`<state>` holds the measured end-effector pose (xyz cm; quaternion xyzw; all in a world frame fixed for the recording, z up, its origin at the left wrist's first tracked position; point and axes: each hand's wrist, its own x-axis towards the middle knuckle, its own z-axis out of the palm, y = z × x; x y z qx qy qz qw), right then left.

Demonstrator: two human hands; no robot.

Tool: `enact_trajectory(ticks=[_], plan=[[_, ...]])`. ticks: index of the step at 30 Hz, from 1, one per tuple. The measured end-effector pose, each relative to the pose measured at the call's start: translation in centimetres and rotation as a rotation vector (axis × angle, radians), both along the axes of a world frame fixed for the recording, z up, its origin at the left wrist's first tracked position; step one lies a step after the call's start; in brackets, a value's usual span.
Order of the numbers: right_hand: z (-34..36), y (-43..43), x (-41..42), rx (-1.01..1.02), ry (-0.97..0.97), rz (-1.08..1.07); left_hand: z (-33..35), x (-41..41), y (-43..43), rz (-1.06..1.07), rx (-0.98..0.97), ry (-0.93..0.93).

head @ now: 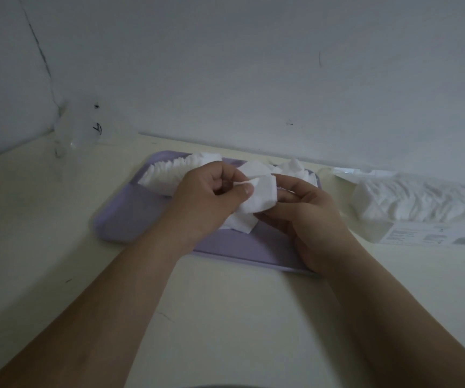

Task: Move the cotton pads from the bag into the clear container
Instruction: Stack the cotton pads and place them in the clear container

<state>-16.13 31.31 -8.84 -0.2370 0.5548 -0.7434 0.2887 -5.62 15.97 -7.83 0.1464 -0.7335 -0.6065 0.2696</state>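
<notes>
a lavender tray (130,219) lies on the cream tabletop (225,317) near the pale wall (253,65), which bears a thin dark crack (41,51) at the far left.

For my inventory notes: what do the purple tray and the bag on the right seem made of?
The purple tray looks like matte plastic: even lilac colour, rounded rim. The bag seems thin clear plastic film: the cotton pads inside show through it.

White cotton pads (256,200) bunched aloft centre; more in clear bag (379,225) right; clear container (69,133) back-left.
</notes>
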Motion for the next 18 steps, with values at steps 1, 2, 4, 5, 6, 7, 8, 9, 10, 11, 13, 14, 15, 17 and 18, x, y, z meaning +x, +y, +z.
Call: enact_trajectory(ticks=[1, 2, 4, 5, 6, 7, 8, 9, 10, 11, 13, 14, 15, 17, 18], plan=[[0.0, -0.1, 0.0, 0.008, -0.002, -0.005, -0.1, 0.0, -0.1, 0.009, -0.011, -0.001], [0.0, -0.1, 0.0, 0.015, -0.008, -0.011, -0.1, -0.1, -0.1, 0.020, -0.023, -0.004], [0.2, -0.1, 0.0, 0.022, -0.033, -0.014, -0.3, -0.2, -0.1, 0.047, -0.049, -0.007], [0.4, -0.1, 0.0, 0.018, -0.051, 0.002, -0.4, -0.2, -0.1, 0.057, -0.073, -0.005], [0.6, -0.1, 0.1, 0.011, -0.066, 0.026, -0.4, -0.2, -0.1, 0.064, -0.106, -0.006], [0.6, -0.1, 0.2, 0.008, -0.072, 0.044, -0.5, -0.3, 0.1, 0.070, -0.139, -0.010], [0.5, -0.2, 0.2, 0.014, -0.070, 0.045, -0.5, -0.4, 0.2, 0.079, -0.161, -0.014], [0.3, -0.2, 0.2, 0.024, -0.064, 0.028, -0.5, -0.5, 0.3, 0.093, -0.177, -0.016], [-0.1, -0.3, 0.1, 0.034, -0.058, -0.007, -0.5, -0.6, 0.2, 0.122, -0.193, -0.024], [-0.4, -0.4, 0.0, 0.039, -0.048, -0.047, -0.6, -0.6, 0.0, 0.160, -0.222, -0.039], [-0.9, -0.4, -0.5, 0.049, -0.008, -0.107, -1.1, -0.5, -1.1, 0.229, -0.394, -0.149], [-1.0, -0.3, -0.7, 0.063, 0.019, -0.133, -1.4, -0.3, -1.5, 0.234, -0.504, -0.240], [-0.9, -0.3, -0.9, 0.086, 0.053, -0.165, -1.6, -0.1, -1.6, 0.226, -0.582, -0.332], [-0.7, -0.2, -0.9, 0.160, 0.165, -0.230, -1.8, 0.1, -1.0, 0.207, -0.646, -0.447], [-0.5, -0.2, -0.7, 0.205, 0.238, -0.252, -1.7, 0.1, -0.8, 0.211, -0.667, -0.467]])
